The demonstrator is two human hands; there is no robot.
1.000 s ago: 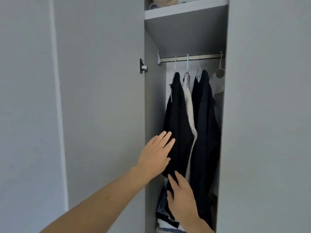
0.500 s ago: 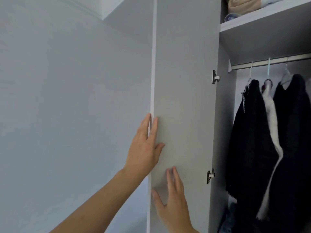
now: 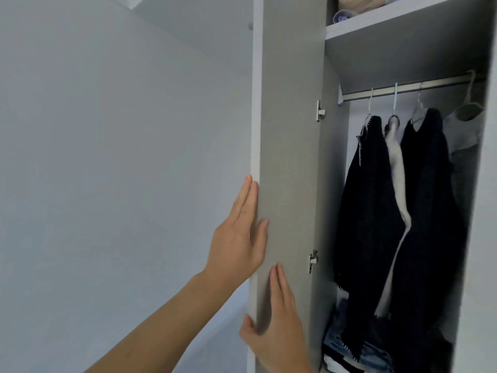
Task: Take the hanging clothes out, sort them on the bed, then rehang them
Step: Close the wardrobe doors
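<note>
Hanging from the rail (image 3: 408,87) inside the wardrobe, the clothes (image 3: 398,211), dark jackets with a white garment between them, sit untouched on their hangers. My left hand (image 3: 238,238) lies flat along the open door (image 3: 287,157) at its edge, fingers straight; my right hand (image 3: 277,329) presses the door lower down, thumb hooked round the edge. Folded items rest on the shelf (image 3: 390,25) above.

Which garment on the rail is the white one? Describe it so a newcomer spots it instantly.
Look inside the open wardrobe, under the shelf, at the metal rail. Four hangers hang from it; take the second from the left. The white garment shows as a narrow pale strip squeezed between two dark navy garments, the left dark one edged with pale stitching.
</note>
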